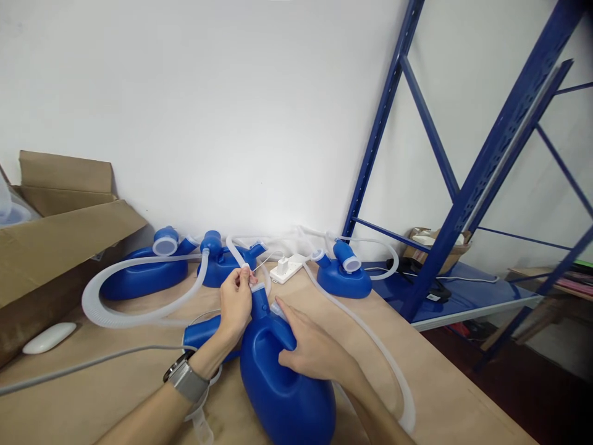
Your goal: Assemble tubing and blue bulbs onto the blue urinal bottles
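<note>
Blue container (282,383), right hand (312,352) clasping its handle, left hand (236,303) fingers pinching tube (238,256).

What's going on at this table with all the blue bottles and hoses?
A person sits at a wooden table working on a blue plastic bottle. The right hand grips the bottle near its handle, while the left hand pinches a white hose at the bottle's neck. Three more blue bottles with hoses stand by the wall, beside a power strip and a cardboard box.

Bottle (282,377) on table (445,395); box (60,241) left; shelving (463,198) right.
</note>
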`<state>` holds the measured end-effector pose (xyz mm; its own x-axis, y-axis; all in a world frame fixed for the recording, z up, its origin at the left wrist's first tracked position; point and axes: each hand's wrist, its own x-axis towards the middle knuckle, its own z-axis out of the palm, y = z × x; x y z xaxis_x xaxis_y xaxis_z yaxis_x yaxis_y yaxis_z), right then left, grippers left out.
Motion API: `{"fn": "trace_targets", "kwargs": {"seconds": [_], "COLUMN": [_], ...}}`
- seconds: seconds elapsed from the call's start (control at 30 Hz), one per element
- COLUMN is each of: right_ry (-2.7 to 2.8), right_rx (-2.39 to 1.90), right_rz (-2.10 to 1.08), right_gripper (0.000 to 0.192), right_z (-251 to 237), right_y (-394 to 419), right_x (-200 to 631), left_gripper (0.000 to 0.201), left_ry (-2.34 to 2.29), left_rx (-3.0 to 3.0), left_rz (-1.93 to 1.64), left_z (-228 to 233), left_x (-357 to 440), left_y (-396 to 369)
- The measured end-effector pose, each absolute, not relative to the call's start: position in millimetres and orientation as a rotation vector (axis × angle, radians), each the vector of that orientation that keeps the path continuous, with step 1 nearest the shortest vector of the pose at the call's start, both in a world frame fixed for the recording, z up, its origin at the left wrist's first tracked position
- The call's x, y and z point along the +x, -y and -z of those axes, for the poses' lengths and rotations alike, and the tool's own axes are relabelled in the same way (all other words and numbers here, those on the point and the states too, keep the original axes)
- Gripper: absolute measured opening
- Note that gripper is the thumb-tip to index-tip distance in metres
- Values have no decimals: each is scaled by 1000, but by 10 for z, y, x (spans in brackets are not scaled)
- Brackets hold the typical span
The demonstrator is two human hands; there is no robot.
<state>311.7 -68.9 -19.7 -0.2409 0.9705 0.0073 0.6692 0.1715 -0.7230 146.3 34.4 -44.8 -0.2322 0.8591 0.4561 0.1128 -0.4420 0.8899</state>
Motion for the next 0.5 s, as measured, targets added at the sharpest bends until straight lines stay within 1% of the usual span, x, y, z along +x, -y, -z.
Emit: {"fn": "trace_targets", "kwargs": {"seconds": [0.13, 0.5], "right_ry": [2000, 2142], "right_rx": [-1536, -1595], "right_rz": [-857, -797], "right_gripper": [107, 106], "right_z": [188, 139], "right_y": [689, 700], "right_x": [3131, 3137], "left_gripper": [56, 49], "left_ry": [-1137, -1037], "left_rx": [1368, 1216], "left_rz": [-1717, -1772], "left_z": [431, 437], "left_x": [1474, 1507], "left_y": [-328, -376]}}
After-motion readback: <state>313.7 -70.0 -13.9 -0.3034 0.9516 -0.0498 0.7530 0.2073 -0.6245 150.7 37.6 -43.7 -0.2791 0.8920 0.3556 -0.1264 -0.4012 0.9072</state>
